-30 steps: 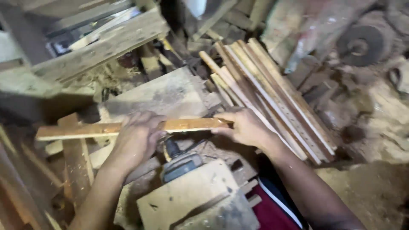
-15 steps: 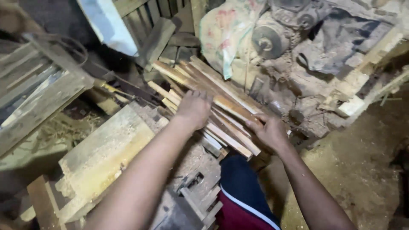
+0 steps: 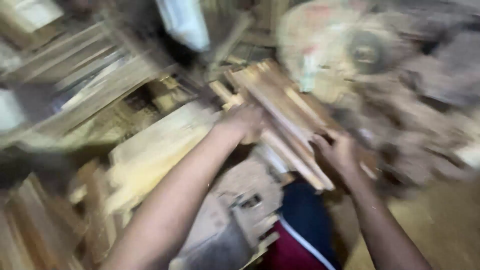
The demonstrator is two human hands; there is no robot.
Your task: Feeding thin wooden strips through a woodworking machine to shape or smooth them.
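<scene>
Both hands have shifted from the single plank onto the stack of wooden slats [image 3: 280, 120], whose long axis runs from upper left to lower right. Left hand [image 3: 245, 122] rests on the stack's middle; right hand [image 3: 337, 152] meets its near end. Blur hides whether either is clamped.

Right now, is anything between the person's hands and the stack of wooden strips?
Nothing visible. The left hand rests on the wooden strips near their upper end, and the right hand is against their lower end. The frame is motion-blurred, so the grip itself is unclear.
</scene>
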